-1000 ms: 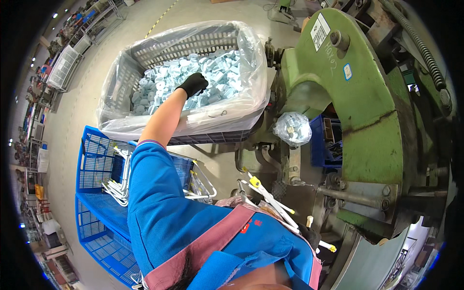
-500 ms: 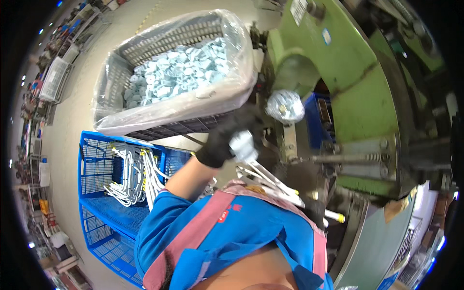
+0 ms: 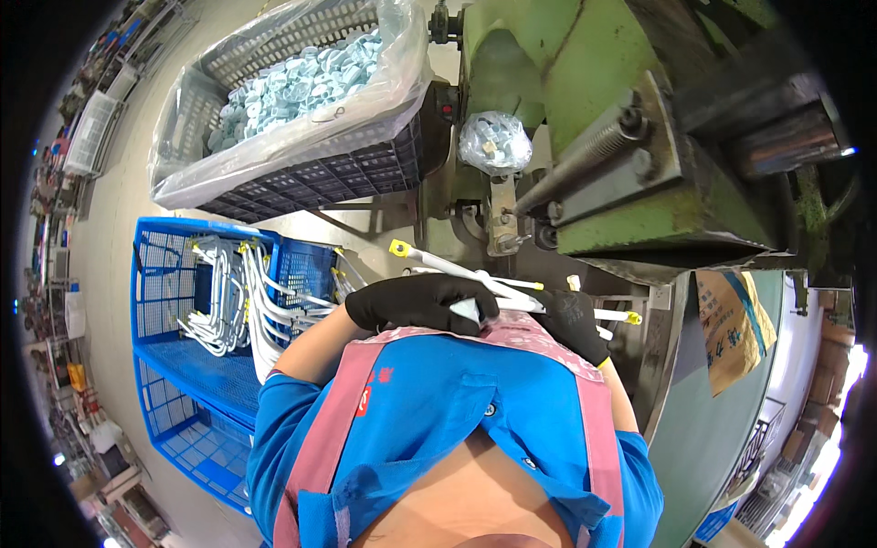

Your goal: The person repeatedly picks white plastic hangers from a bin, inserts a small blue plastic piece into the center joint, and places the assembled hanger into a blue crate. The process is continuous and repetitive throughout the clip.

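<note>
My left hand [image 3: 422, 303], in a black glove, is in front of my chest with its fingers curled around a pale blue plastic piece [image 3: 466, 310]. Whether it holds more of these pieces is hidden. Close beside it, my right hand [image 3: 572, 323], also black-gloved, is closed around a bent white tube [image 3: 448, 265]. This tube slants up to the left and ends in a yellow tip. More white tubing with yellow ends crosses near my right hand, partly covered by it.
A lined black crate [image 3: 320, 169] of pale blue pieces stands at the far left. Nearer, blue baskets [image 3: 206, 361] hold bent white tubes [image 3: 219, 301]. A green machine [image 3: 639, 219] rises ahead right, with a plastic-wrapped bundle [image 3: 495, 143] on it. A brown paper bag [image 3: 731, 333] lies on the right.
My left hand has come back from near the lined crate to my chest, beside my right hand. The white tube now slants upward to the left. The view has shifted.
</note>
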A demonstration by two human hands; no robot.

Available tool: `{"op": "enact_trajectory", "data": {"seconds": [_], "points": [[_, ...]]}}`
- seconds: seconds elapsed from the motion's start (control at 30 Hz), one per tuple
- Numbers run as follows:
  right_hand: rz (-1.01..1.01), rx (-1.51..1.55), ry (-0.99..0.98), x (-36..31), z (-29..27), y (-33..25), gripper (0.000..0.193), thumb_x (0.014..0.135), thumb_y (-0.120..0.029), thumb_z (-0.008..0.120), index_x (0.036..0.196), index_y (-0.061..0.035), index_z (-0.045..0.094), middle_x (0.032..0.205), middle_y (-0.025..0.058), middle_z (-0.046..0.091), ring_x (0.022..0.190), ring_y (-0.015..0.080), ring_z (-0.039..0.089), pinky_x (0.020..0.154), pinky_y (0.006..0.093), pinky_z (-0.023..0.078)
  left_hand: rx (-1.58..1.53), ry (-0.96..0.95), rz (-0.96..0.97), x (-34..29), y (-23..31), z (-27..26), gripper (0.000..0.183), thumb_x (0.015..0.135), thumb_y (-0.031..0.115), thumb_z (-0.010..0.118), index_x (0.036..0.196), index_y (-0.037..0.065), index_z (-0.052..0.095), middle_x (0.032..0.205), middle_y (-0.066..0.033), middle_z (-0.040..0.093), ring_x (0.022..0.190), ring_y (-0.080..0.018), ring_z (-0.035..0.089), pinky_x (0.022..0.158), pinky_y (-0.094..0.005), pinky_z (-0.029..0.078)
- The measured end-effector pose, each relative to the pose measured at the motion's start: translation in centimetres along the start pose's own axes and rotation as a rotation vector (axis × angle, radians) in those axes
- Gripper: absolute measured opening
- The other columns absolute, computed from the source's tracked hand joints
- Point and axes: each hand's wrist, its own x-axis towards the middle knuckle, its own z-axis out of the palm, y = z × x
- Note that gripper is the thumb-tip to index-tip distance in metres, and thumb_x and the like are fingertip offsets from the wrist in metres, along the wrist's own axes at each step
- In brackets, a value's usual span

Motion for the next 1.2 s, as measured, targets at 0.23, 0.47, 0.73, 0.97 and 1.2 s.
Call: {"op": "enact_trajectory", "data": {"seconds": [0.23, 0.47, 0.73, 0.97, 1.2], "points": [[-0.154, -0.057, -0.001, -0.3, -0.9, 4.5, 0.019, 0.074, -0.028, 0.065, 0.084, -0.012, 0.067, 0.072, 0.0088, 0.066, 0.068, 0.0255, 0.064, 0.069, 0.0387, 0.046, 0.306, 0.778, 0.201, 8.5, -2.4, 0.5, 0.039, 0.081, 0.028, 0.069, 0.109, 0.003, 0.056, 0.1, -0.0194, 0.059, 0.092, -0.0365, 0.056, 0.078, -0.0422, 0.045], [-0.299, -0.046, 0.056, -0.7, -1.9, 7.4, 0.023, 0.069, -0.021, 0.069, 0.089, -0.0089, 0.067, 0.076, 0.0103, 0.064, 0.07, 0.0274, 0.064, 0.058, 0.0378, 0.048, 0.765, 0.98, 0.332, 12.1, -3.8, 0.9, 0.052, 0.079, 0.031, 0.07, 0.119, 0.001, 0.055, 0.113, -0.0209, 0.061, 0.103, -0.0385, 0.058, 0.085, -0.043, 0.048], [-0.325, -0.047, -0.031, -0.6, -2.4, 8.2, 0.032, 0.069, -0.027, 0.069, 0.094, -0.0081, 0.066, 0.08, 0.0113, 0.063, 0.073, 0.0292, 0.064, 0.059, 0.0394, 0.048, 0.654, 1.011, 0.229, 12.4, -3.9, 1.0, 0.041, 0.082, 0.038, 0.065, 0.111, 0.009, 0.064, 0.098, -0.0164, 0.067, 0.093, -0.0332, 0.064, 0.079, -0.0404, 0.051], [-0.379, -0.009, -0.009, -0.3, -2.0, 8.0, 0.033, 0.069, -0.027, 0.069, 0.096, -0.008, 0.065, 0.087, 0.0119, 0.062, 0.078, 0.03, 0.063, 0.062, 0.0392, 0.048, 1.326, 0.988, 0.237, 12.6, -5.8, -0.5, 0.042, 0.069, 0.021, 0.068, 0.108, 0.006, 0.063, 0.091, -0.0178, 0.066, 0.082, -0.034, 0.064, 0.074, -0.0428, 0.051], [-0.291, -0.017, -0.051, -0.3, -2.3, 7.2, 0.037, 0.068, -0.025, 0.07, 0.1, -0.0075, 0.067, 0.092, 0.0135, 0.062, 0.083, 0.0297, 0.062, 0.066, 0.0406, 0.049, 1.179, 0.97, -0.005, 11.9, -8.0, 0.4, 0.058, 0.074, 0.041, 0.072, 0.115, 0.002, 0.056, 0.108, -0.0192, 0.059, 0.101, -0.0379, 0.055, 0.088, -0.0476, 0.042]]}}
